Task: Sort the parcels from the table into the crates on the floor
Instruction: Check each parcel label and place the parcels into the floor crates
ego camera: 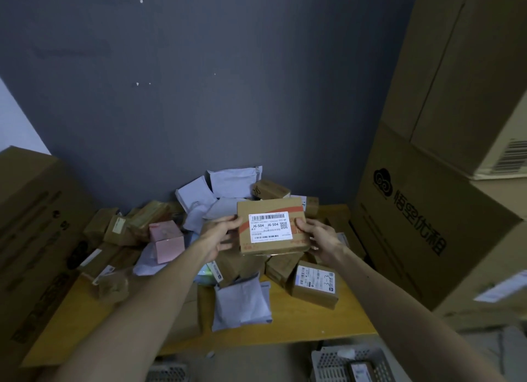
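The left hand (221,236) and right hand (316,239) are bare. Behind each wrist a bare forearm runs back, slender and unclothed as far as the lower edge shows.

Parcels (228,233) lie heaped on the tabletop (336,321) against the wall (228,96), large cartons (445,182) to the right, crates (353,361) on the floor in front.

Big stacked cartons (427,210) right, another carton (34,210) left, grey wall (199,82) behind.
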